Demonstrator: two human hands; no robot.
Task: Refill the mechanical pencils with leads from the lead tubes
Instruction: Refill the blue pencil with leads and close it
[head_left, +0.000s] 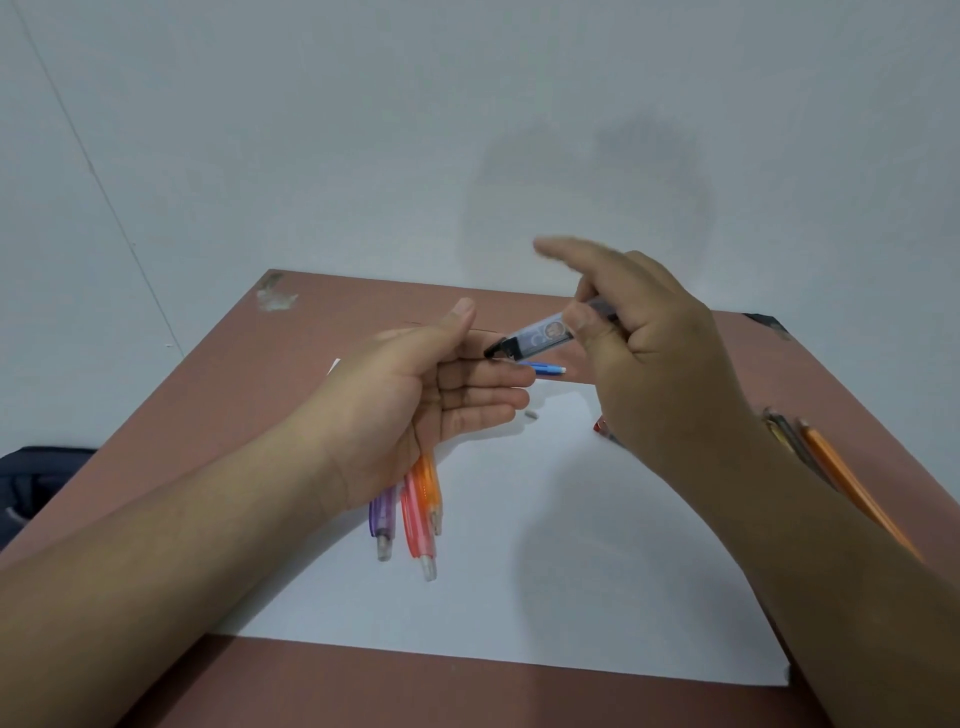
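Your right hand (660, 358) pinches the lead tube (540, 332) tilted, black end down over your flat, empty left hand (415, 395) above the desk (218, 395), so a strong shake may scatter or break thin leads past the palm.

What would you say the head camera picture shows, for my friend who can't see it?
The right hand tilts a clear lead tube, black end down, over the open, palm-up left hand. Below lie purple, pink and orange mechanical pencils on white paper on a brown table.
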